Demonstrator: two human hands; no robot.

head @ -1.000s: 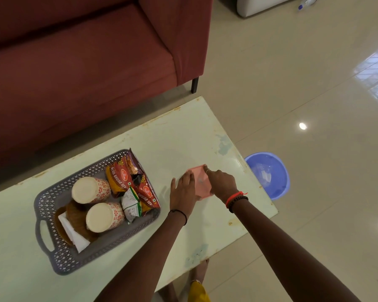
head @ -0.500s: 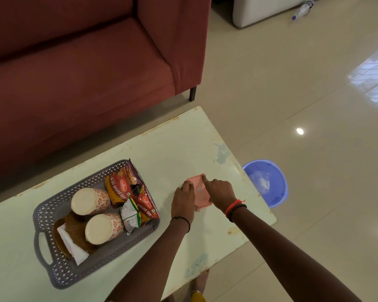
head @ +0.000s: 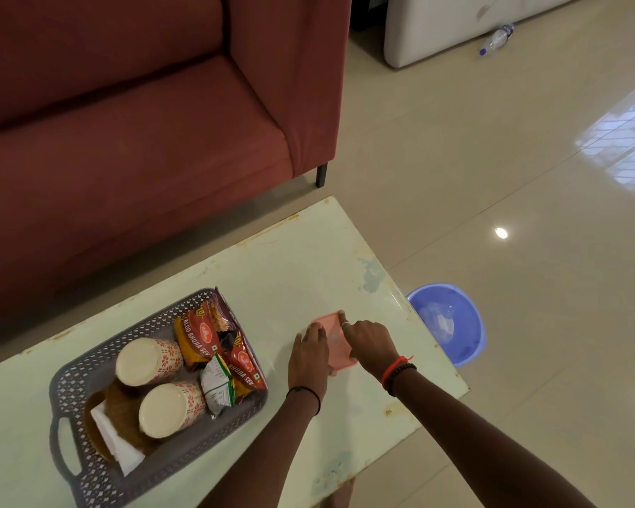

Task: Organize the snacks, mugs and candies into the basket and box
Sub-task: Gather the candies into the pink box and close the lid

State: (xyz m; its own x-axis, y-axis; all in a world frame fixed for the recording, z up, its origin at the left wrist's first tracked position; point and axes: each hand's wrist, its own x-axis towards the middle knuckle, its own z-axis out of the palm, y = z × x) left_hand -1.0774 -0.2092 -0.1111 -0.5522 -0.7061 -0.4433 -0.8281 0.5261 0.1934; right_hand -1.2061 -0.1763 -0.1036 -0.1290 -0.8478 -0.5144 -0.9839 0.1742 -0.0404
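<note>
I have both hands on the pink box at the table's right end; left hand lies flat against its side, right hand presses fingers on the lid; mugs and snack packets already fill the grey basket; I judge I'm closing the box, so next comes firm, even pressure

- Red sofa, upper left of frame.
- Blue basin on the floor, right of the surface.
- Plastic bottle lying on the floor, upper right.
</note>
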